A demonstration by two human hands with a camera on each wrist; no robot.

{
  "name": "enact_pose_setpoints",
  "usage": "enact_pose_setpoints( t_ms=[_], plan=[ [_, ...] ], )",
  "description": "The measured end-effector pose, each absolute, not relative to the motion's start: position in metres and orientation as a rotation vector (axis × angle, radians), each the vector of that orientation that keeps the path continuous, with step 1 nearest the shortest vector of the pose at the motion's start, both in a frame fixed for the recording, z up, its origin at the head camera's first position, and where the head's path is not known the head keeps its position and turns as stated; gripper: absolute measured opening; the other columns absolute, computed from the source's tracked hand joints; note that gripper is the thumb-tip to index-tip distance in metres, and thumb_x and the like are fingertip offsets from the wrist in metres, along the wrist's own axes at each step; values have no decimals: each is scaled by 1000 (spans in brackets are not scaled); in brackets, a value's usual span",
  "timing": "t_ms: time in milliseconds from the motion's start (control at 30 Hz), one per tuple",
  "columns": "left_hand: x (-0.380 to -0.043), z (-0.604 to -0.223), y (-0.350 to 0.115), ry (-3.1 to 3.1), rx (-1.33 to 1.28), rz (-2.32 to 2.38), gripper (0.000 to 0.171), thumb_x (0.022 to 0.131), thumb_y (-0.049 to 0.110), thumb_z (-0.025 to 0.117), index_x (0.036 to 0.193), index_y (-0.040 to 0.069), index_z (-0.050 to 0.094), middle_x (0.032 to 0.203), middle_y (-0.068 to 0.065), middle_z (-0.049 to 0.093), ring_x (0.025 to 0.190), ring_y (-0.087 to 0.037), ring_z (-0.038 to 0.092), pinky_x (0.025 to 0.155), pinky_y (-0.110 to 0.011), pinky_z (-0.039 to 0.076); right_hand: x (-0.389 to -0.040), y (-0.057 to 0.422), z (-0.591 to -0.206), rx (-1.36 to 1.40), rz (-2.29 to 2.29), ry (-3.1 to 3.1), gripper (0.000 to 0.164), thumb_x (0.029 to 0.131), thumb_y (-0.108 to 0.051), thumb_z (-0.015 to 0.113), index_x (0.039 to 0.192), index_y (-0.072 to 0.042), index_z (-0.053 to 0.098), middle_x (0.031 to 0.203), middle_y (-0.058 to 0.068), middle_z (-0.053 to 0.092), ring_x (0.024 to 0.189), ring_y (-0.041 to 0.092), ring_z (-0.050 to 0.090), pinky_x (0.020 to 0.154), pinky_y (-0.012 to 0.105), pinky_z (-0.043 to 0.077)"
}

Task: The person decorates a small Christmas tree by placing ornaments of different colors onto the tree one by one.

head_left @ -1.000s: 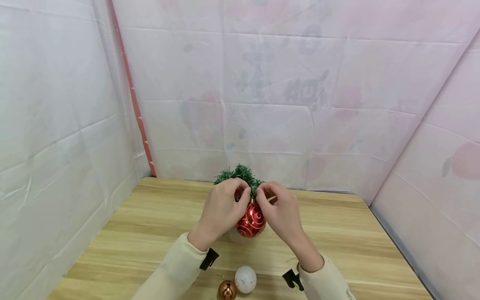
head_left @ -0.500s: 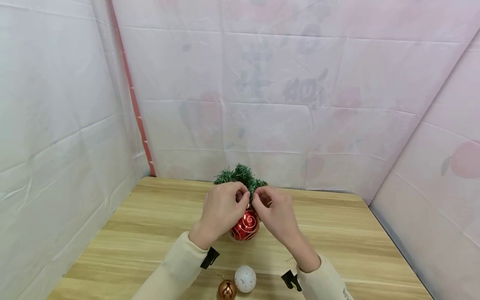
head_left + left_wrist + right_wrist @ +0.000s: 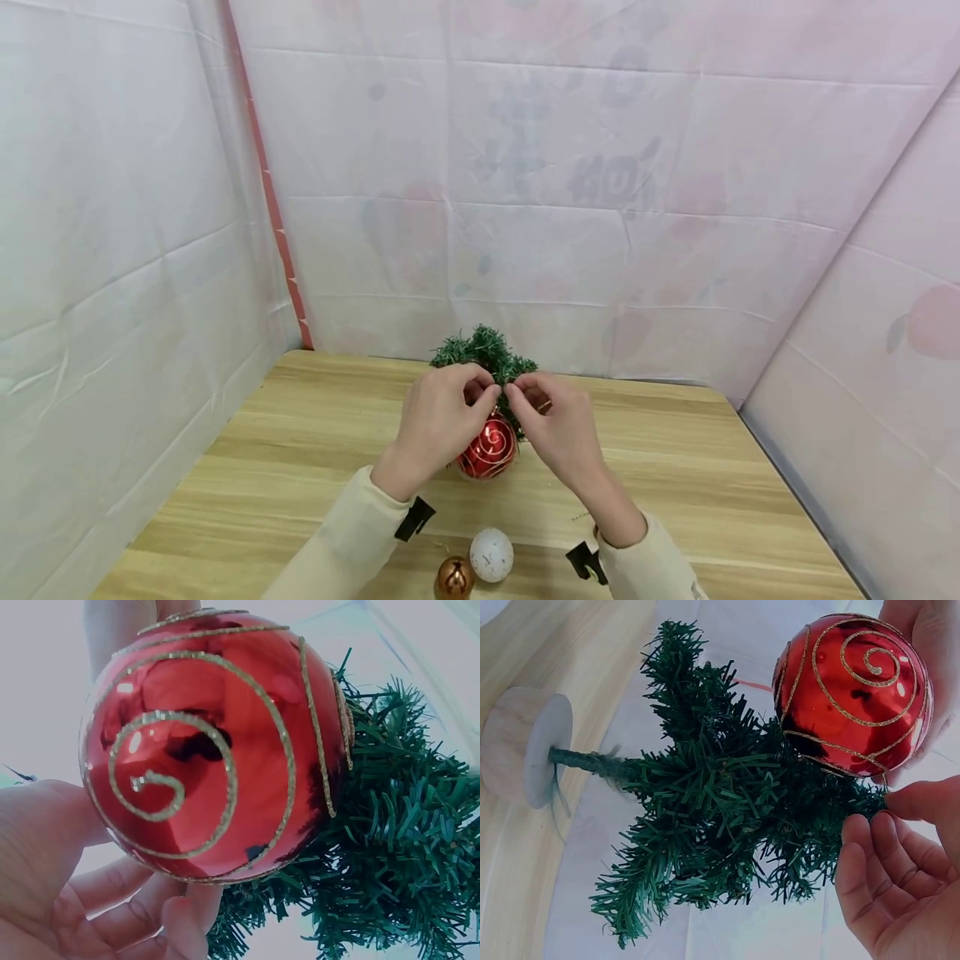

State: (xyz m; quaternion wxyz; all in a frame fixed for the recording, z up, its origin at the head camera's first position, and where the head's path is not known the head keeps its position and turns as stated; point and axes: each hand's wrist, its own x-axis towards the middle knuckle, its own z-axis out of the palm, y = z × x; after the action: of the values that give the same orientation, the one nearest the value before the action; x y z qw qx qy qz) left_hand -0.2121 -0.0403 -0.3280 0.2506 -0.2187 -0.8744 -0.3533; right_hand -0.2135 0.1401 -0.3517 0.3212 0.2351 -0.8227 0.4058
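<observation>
From the head camera I see the worktop [image 3: 322,442] with a curtain [image 3: 547,258] behind its far edge. A small green tree [image 3: 483,346] stands near the middle of that edge. The red ball [image 3: 487,447] is just in front of it, directly below the fingertips of the left hand [image 3: 441,421] and a little to the left of those of the right hand [image 3: 560,425]. Both grips are narrow, thumb against bent fingers, their tips just apart from each other. A bit of gold thread [image 3: 544,406] shows inside the curl of the right hand. Toward the near edge I have a white ball [image 3: 492,555] beside a brown ball [image 3: 455,577].

On my left wrist camera the red ball fills the middle, overlapping the tree. The left grip's fingers run behind the ball's rim, so I can't tell what they hold.

My right wrist camera shows the tree sideways, its round base [image 3: 511,746] on the worktop. Here the right thumb and forefinger meet at the ball's hanging end, pinching the thread, next to the treetop.
</observation>
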Motion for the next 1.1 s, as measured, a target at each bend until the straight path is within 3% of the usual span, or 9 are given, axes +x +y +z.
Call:
enact_pose_setpoints(
  t_ms=[267,567,1100],
  plan=[
    [-209,-328,-38,-2339,-604,-987,6,96,23,77,98,18,81,83,8,76,70,-6,66,62,-23,50,-210,144,-351,613,1052,-2129,5,94,-5,76,91,-9,77,75,1,73,63,4,65,56,24,57],
    [-208,-327,-35,-2277,-587,-1024,18,96,27,78,108,14,80,100,-2,79,87,-18,74,74,-36,59,-208,151,-356,551,1008,-2124,5,92,-5,80,91,-10,77,74,-1,72,63,5,65,56,27,57],
    [-212,-327,-35,-2325,-563,-1068,31,95,37,80,115,14,79,109,-4,80,87,-19,74,74,-37,59,-200,179,-383,453,968,-2198,7,89,-4,82,92,-10,79,71,-6,71,64,3,65,56,21,54]
  ],
)
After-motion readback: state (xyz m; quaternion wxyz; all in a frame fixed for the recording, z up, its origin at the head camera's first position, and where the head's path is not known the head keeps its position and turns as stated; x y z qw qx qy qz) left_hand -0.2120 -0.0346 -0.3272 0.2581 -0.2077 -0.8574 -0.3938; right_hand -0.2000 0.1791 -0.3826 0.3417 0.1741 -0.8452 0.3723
